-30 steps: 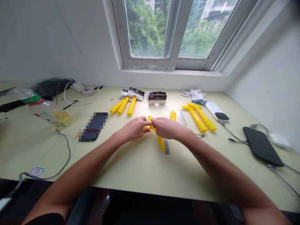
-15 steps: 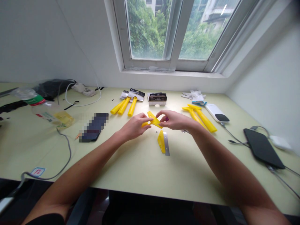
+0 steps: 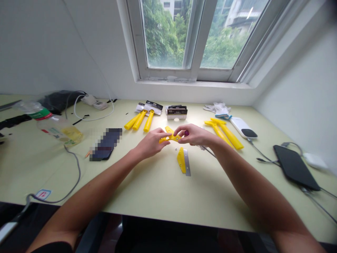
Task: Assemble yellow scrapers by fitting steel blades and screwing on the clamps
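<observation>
Pinched in my left hand is a yellow plastic scraper handle, its flat, holed head pointing away to the right. The fingertips of my right hand are closed against the right end of that head, by a small metal screw or nut. A screwdriver with a purple grip is tucked in the same hand, its thin shaft sticking out behind toward the lower right. Below lies a yellow clamp plate beside a grey scraper blade. One tiny metal part sits just above them on the table.
Yellow handles with black cards lie at the back, beside upright black-and-white packs. On the right are two yellow handles, gloves, a white power bank and a phone. A bottle and dark phone lie left.
The scraper head has tilted slightly in my hands, and my right fingers have shifted a little on its end. More of the screwdriver shaft shows behind my right hand.
</observation>
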A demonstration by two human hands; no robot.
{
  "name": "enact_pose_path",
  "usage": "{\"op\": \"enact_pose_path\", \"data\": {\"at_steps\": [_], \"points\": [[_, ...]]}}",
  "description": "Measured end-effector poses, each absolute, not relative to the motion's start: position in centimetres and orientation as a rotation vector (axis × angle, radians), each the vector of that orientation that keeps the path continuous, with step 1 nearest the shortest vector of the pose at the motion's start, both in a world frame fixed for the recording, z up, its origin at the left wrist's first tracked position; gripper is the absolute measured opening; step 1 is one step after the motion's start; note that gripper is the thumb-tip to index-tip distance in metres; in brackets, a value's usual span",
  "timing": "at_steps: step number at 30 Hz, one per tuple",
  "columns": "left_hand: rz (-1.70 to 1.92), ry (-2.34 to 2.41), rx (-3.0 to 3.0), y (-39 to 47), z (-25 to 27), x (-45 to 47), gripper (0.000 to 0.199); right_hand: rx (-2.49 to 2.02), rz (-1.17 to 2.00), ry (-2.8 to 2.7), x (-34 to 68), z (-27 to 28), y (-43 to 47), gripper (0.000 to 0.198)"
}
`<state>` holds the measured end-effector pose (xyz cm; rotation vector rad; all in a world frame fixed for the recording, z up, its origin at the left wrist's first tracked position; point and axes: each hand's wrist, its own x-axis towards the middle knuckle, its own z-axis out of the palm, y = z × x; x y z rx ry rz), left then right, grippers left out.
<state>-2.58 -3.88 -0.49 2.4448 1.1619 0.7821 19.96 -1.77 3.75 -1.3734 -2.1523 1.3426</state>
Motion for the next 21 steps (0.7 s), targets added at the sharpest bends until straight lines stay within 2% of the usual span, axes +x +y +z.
{"op": "enact_pose_path", "data": {"at_steps": [4,16,21], "points": [[0.795,1.184,2.414,-3.8,-0.4,-2.7,0.032,-1.361,1.167,-2.185,19.8,3.5,-1.6,0.032],[0.742,1.23,2.434,-4.3,0.0,-2.6,0.031,-1.389,1.125,-2.204,19.2,4.1,-2.4,0.018],[0.697,1.222,2.49,-4.4,-0.3,-2.5,0.031,-1.494,0.909,-2.387,18.9,4.0,-2.8,0.019]]}}
